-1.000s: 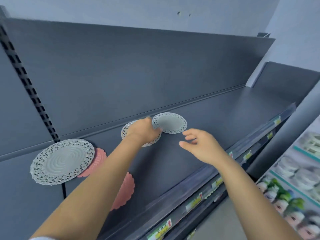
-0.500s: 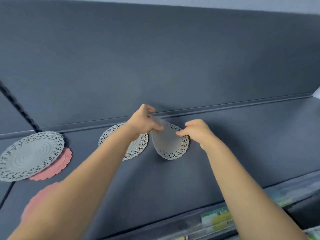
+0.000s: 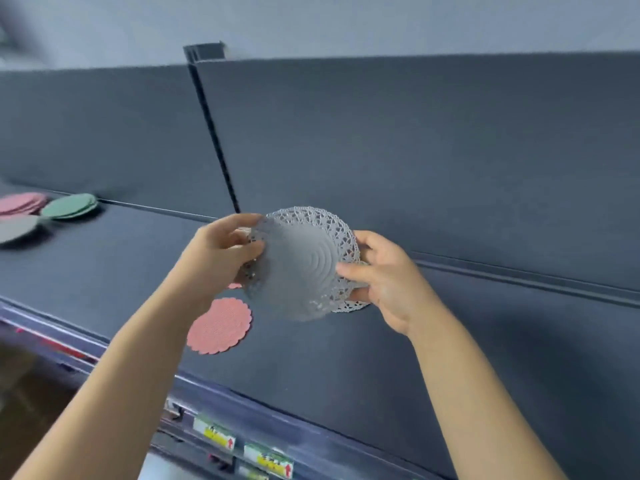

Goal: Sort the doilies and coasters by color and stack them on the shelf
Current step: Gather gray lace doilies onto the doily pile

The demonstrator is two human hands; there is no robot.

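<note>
Grey doilies (image 3: 301, 268) are held above the shelf (image 3: 485, 341), pinched at opposite rims: left hand (image 3: 221, 254) fingers (image 3: 242, 249) on one edge, right hand (image 3: 384, 278) thumb on top, fingers beneath. Judged light, thin and floppy, with a lace border liable to tear; hold by the solid centre ring, supported from below. A pink coaster (image 3: 220, 325) lies below the left fingers.

Head camera looks forward and down, close over the shelf (image 3: 450, 341).
</note>
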